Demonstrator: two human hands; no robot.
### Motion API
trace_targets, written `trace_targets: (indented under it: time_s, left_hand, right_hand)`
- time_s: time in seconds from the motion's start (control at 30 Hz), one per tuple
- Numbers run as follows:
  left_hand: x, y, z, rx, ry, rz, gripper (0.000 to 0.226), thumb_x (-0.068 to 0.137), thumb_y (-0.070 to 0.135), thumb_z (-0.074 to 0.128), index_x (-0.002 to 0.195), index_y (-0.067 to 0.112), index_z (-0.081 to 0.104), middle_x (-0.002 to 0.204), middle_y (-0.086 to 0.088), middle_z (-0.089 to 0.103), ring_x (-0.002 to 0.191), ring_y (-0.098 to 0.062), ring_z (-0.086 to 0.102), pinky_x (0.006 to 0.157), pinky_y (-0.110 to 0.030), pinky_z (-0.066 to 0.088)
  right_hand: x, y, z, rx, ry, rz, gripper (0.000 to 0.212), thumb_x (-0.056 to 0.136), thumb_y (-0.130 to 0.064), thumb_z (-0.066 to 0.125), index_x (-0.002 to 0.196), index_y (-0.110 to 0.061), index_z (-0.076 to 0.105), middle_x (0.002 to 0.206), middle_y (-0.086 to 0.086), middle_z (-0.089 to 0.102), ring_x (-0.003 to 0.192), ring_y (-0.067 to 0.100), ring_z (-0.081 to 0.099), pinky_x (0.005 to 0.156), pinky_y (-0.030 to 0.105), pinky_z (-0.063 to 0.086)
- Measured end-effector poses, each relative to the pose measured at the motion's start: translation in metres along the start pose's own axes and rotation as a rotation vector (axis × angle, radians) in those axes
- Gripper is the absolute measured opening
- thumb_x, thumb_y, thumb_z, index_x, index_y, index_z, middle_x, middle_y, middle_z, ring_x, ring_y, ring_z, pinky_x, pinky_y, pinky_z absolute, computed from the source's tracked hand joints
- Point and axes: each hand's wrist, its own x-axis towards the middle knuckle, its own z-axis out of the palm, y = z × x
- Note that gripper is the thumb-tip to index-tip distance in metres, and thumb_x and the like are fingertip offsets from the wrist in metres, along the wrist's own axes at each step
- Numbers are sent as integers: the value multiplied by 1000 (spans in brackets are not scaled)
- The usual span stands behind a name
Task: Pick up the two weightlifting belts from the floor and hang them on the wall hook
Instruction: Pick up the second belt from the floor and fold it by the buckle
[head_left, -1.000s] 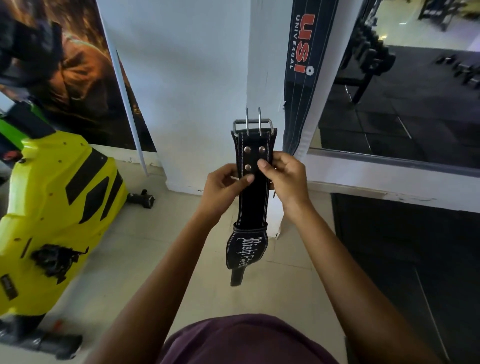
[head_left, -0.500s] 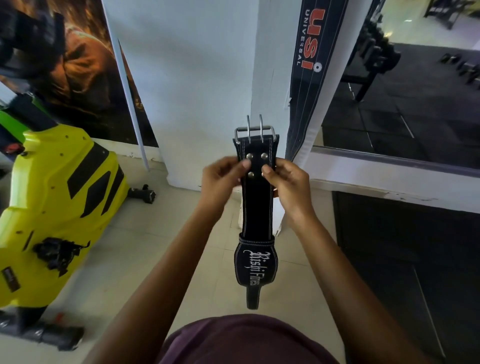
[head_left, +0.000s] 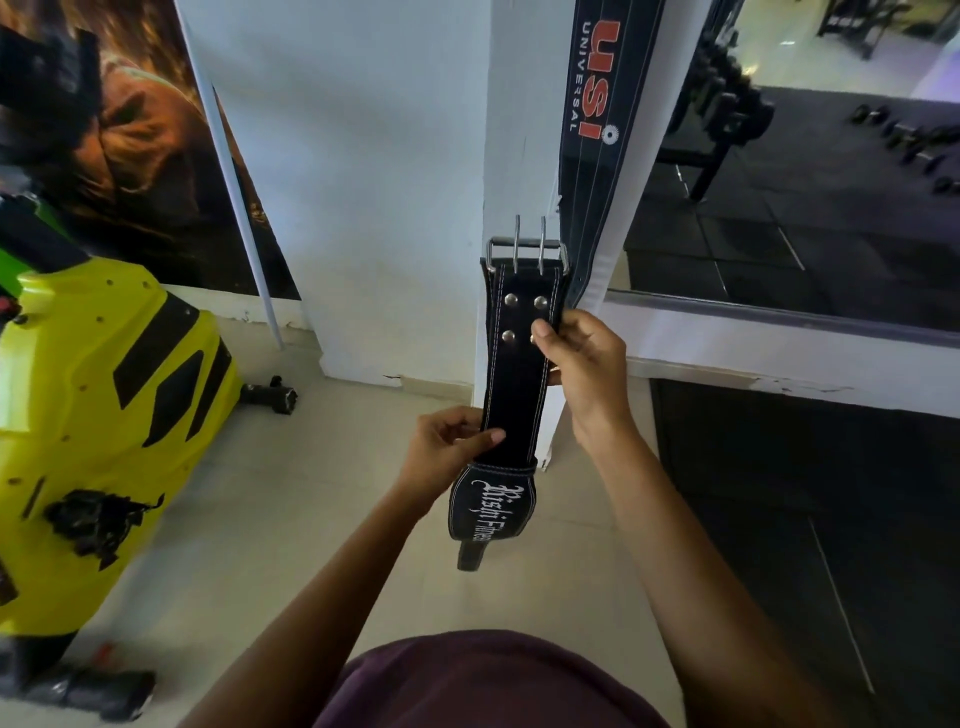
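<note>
Two belts show before us, and we go across from the left. At the left edge stands a yellow machine (head_left: 98, 415) on the pale tiled floor (head_left: 291, 519), with a dark poster (head_left: 130, 156) on the wall behind it. Our left hand (head_left: 441, 457) pinches the left edge of the black belt (head_left: 519, 384), thumb across its front, just above the wider flap that bears white lettering. This belt hangs upright in front of the white pillar (head_left: 363, 182), its steel buckle (head_left: 524, 249) at the top with two prongs pointing up, four rivets below it. The belt's lower end hangs free above the floor, touching nothing. Our right hand (head_left: 582, 358) grips the belt's right edge near the rivets, thumb on the front and fingers curled behind. Just right of the buckle, the second belt (head_left: 597, 156) hangs down the pillar's right face, dark with red and white lettering; we cannot see what it hangs from, since its top runs out of view. Farther right a mirror (head_left: 805, 182) shows dark gym flooring, and black mats (head_left: 805, 519) cover the ground below it.
</note>
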Motion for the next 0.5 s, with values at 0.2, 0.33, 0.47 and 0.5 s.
trace_targets:
  time_s: [0.2,0.33,0.47,0.5]
  left_hand:
    - [15,48,20,-127,119,136,25,80,13,76,101,1,69,84,-7,74,79,-19,69,77,-37,58]
    - [41,95,31,-154,177,261,22,84,4,71,106,6,69,89,-7,73,83,-18,70,82,-40,58]
    - [58,109,43,-51,130,329,22,81,15,73,102,17,72,93,-15,75,88,-24,71,88,-56,56]
    - [61,109,47,-50,136,335,25,81,17,73,105,15,71,96,-20,74,91,-27,71,89,-59,54]
  right_hand:
    - [-6,5,-10,1,-28,18,20,88,0,66,105,9,65,89,12,71,83,14,69,78,26,58]
    - [-2,-4,-19,4,-61,31,20,89,1,64,109,4,64,94,12,73,86,19,71,81,30,59]
    - [20,-27,-32,77,-53,20,38,85,4,68,119,-3,55,93,6,71,81,14,70,70,26,60]
    - [27,-34,-36,90,-57,12,42,83,5,69,121,-4,54,95,6,71,82,13,70,66,24,60]
